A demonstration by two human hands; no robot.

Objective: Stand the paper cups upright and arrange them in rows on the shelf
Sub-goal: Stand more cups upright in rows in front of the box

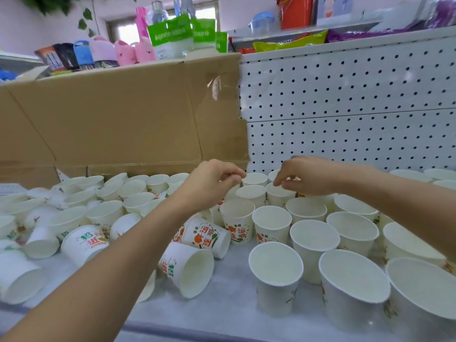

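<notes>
Our left forearm hangs over the toppled cups (195,275) on the shelf (222,314), so a careless sweep could roll them off its front edge. Our left hand (212,186) curls thumb and forefinger at a back-row cup (254,179), though we cannot tell if it grips. Just right of it, our right hand (311,177) pinches the rim of a second-row cup (278,198) directly beneath its fingertips.

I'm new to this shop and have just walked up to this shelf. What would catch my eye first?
A crowd of white paper cups covers the shelf: upright cups in rows on the right, tipped cups jumbled on the left. The left hand and right hand meet over the back row. A big cardboard box stands behind on the left.
</notes>
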